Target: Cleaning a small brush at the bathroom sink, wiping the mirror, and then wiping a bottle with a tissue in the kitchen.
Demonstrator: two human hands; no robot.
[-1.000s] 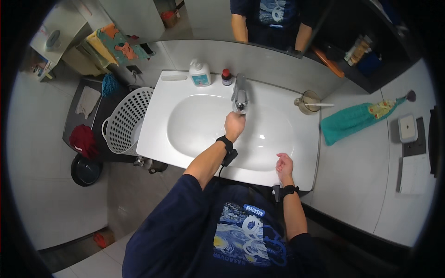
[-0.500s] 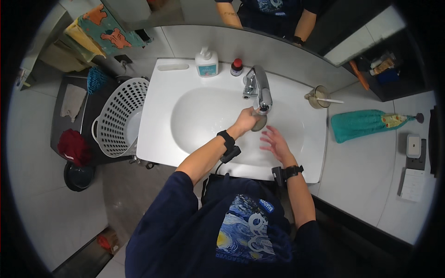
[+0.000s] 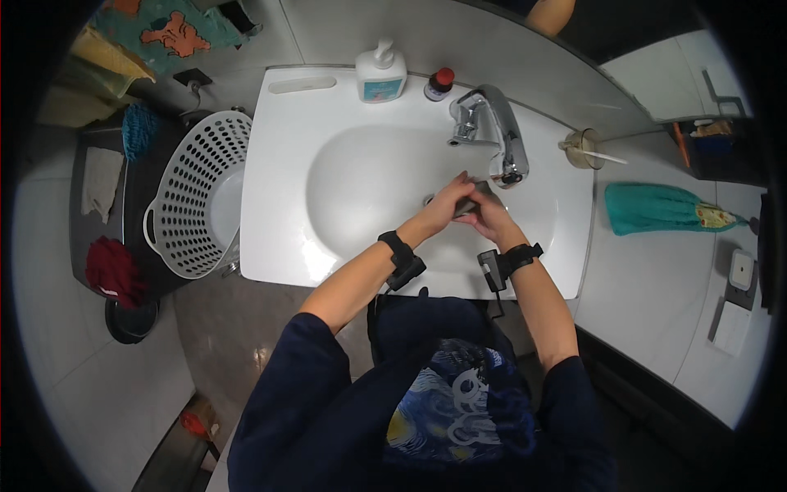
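Observation:
Over the white sink basin [image 3: 352, 205], my two hands meet around a small grey-brown object [image 3: 475, 199], whose kind I cannot make out. My left hand [image 3: 447, 205] grips it from the left with bent fingers. From the right, my right hand [image 3: 493, 218] closes against it, its fingers partly hidden behind the object. Just beyond the hands stands a chrome faucet [image 3: 508, 148], its spout end above and to the right of them. Whether water runs from it cannot be made out.
At the sink's back edge stand a white pump bottle [image 3: 382, 75] and a small red-capped bottle [image 3: 439, 84]. A cup [image 3: 583, 149] with a white stick sits at the right corner. A white perforated basket [image 3: 197, 197] is left of the sink; a teal towel [image 3: 652, 209] hangs right.
My right hand has come up and closed on the object, which my left hand alone held before. Both hands now sit slightly nearer than the spout, and the view has shifted.

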